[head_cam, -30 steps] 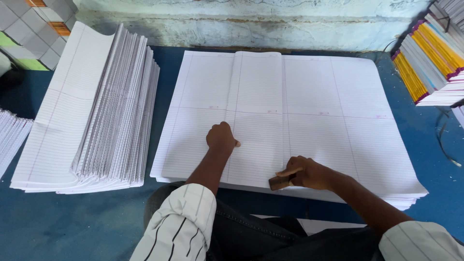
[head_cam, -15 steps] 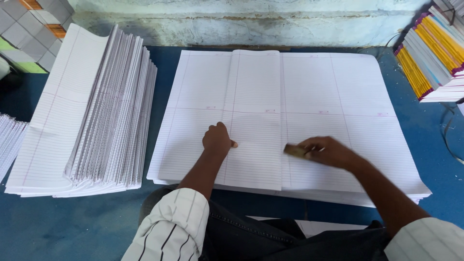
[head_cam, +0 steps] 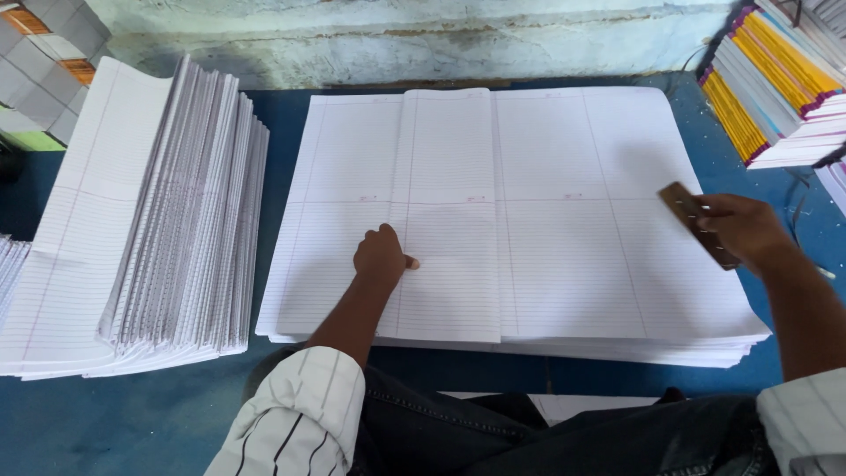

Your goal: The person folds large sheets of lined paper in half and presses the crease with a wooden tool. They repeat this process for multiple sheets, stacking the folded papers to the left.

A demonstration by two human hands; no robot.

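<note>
**Folding ruled sheets, one leaf turned over at the centre of the frame**

Pressing down is the story here. The blue table (head_cam: 132,423) fills the frame edge to edge, and on it, centre, lies the big stack of ruled sheets (head_cam: 564,229). Its top sheet looks folded over from the left, the folded leaf (head_cam: 445,211) ending at a straight edge just left of the middle. So the fold appears laid but, by the look of it, not yet creased along its length. At the left of the frame stands the pile of folded sheets (head_cam: 176,220), fanned and tall, which suggests plenty is done; the thick flat stack says much is left. Bound books (head_cam: 767,88) sit at the upper right.

The left hand (head_cam: 381,257) is curled shut, knuckles down on the folded leaf, holding nothing. The right hand (head_cam: 745,227), at the right edge, is closed around a small brown wooden block (head_cam: 696,220), lifted near the stack's right side, well apart from the fold.
</note>
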